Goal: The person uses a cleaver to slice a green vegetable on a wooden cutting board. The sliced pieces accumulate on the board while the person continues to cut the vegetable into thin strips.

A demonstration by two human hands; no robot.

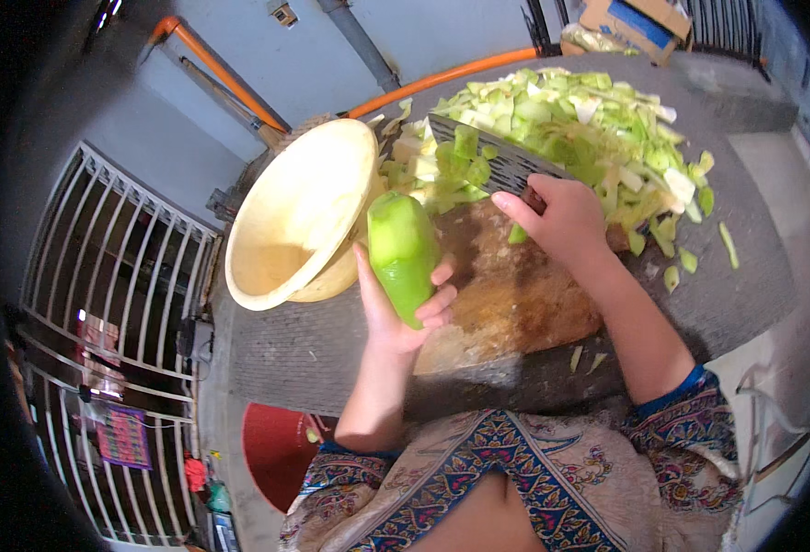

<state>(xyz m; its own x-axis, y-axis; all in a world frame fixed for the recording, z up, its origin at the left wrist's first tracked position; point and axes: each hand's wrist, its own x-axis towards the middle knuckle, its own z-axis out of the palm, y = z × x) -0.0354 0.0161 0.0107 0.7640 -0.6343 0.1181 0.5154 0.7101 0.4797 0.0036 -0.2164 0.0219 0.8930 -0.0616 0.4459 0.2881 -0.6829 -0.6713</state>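
Note:
My left hand (405, 303) holds a pale green peeled vegetable (401, 252) upright, its cut end up, beside a cream plastic basin (301, 207). My right hand (563, 217) grips the handle of a broad cleaver (508, 162), and green slices cling to its dark, mottled blade. Under the cleaver and between my hands lies a worn wooden chopping board (515, 297). A large heap of green and whitish vegetable pieces (550, 110) spreads behind and to the right of the board. The tilted basin shows no pieces on its visible inside.
A grey ridged surface (287, 352) carries the board and basin. Below its front edge stands a red bucket (277, 448). Orange pipe (446, 74) runs along the back wall, with a cardboard box (636, 27) at the back right. A white metal grille (115, 276) is at the left.

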